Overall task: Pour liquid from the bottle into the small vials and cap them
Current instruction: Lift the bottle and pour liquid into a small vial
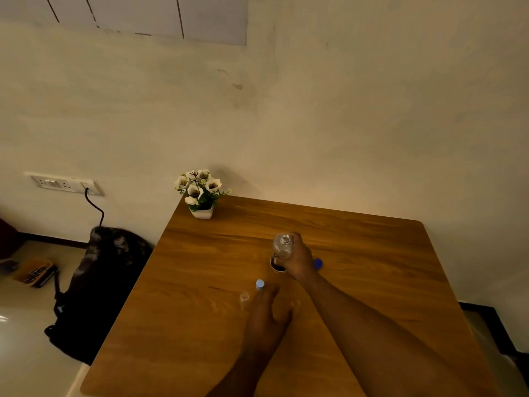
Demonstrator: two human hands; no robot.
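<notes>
My right hand (297, 260) grips a clear plastic bottle (282, 247) with a dark label, standing open-mouthed on the wooden table (200, 282). A blue cap (318, 263) lies just right of that hand. My left hand (267, 313) rests on the table with its fingers stretched out between the vials. A small vial with a pale blue cap (260, 284) stands at its fingertips. An open clear vial (244, 298) stands to its left, and another clear vial (295, 305) shows faintly to its right.
A small white pot of artificial flowers (200, 193) sits at the table's far left corner by the wall. A dark bag (97, 282) lies on the floor left of the table, below a wall socket (65, 183) with a cable.
</notes>
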